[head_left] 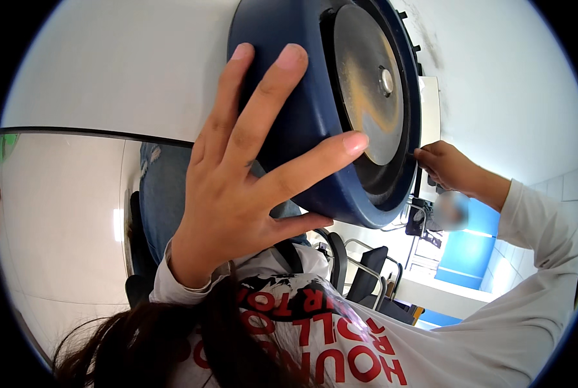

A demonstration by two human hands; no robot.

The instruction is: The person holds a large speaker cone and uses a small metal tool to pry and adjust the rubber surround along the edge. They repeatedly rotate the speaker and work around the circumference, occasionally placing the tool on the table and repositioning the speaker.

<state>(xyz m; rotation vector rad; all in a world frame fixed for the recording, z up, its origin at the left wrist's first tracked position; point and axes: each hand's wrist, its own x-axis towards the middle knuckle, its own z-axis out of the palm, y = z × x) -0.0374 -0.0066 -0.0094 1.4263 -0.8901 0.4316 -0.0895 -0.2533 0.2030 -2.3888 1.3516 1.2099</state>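
A round, dark blue electric cooker base (282,32) is tilted up on its side at the white table, its open face turned to the right. Inside its rim is a grey heating plate (360,84) with brownish stains and a small metal button in the middle. My left hand (237,155) lies spread against the near side of the base, fingers stretched apart, one fingertip reaching over the rim. At the right edge of the rim, my right hand (447,169) has its fingers curled, with the thumb and fingertips at the edge. Part of its grip is hidden.
The white tabletop (120,71) ends in a dark edge at left. My jeans (163,200) show beneath it, above a pale tiled floor (62,220). Chairs with metal frames (373,265) stand behind at lower right, near a blurred person (450,210) and a blue panel (467,255).
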